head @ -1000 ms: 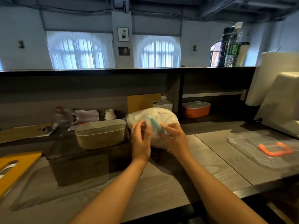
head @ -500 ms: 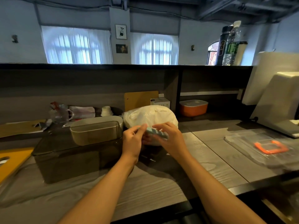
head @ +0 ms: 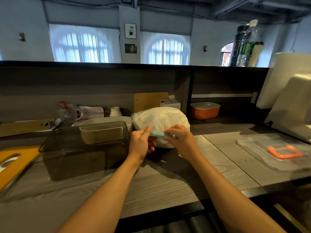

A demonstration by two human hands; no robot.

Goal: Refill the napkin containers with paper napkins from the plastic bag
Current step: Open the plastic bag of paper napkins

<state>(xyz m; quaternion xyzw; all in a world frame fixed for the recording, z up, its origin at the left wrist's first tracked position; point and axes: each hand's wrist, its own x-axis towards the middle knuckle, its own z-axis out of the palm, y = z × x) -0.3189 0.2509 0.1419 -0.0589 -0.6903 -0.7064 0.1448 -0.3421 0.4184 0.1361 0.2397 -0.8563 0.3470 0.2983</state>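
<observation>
You're standing behind a service counter in what looks like a café or small restaurant. The grey wood-grain worktop [head: 151,187] sits below a raised dark ledge [head: 117,64], and past it a dining room opens up with tall arched windows [head: 84,46] and framed pictures [head: 130,31] on a pillar. To your far right a white screen's back [head: 289,98] stands like a till. Far left, a glass mug [head: 69,113]; far right shelf, an orange lidded box [head: 205,110]; bottles [head: 244,46] up on the ledge.

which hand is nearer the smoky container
Left. The left hand sits just beside the smoky container's right end; the right hand is farther right, before the napkin bag.
</observation>
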